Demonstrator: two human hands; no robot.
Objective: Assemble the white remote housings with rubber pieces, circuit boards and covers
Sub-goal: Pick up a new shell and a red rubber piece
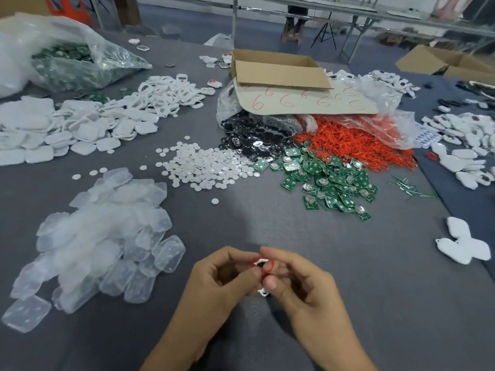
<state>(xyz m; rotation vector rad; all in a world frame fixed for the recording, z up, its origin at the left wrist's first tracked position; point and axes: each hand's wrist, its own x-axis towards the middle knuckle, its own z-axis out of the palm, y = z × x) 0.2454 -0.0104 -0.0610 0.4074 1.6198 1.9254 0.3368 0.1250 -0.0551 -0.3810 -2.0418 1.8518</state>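
Both left hand (225,278) and right hand (300,285) pinch housing (261,262).

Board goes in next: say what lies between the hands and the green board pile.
Nothing visible: bare table separates the left hand and right hand, holding the white housing, from the green circuit boards.

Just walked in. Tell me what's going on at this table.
A person is assembling small remotes by hand. The left hand and right hand together pinch one white housing with a red rubber piece against it, low over the grey table. Supplies lie in piles beyond: green circuit boards, a red rubber pile, white discs and clear covers.
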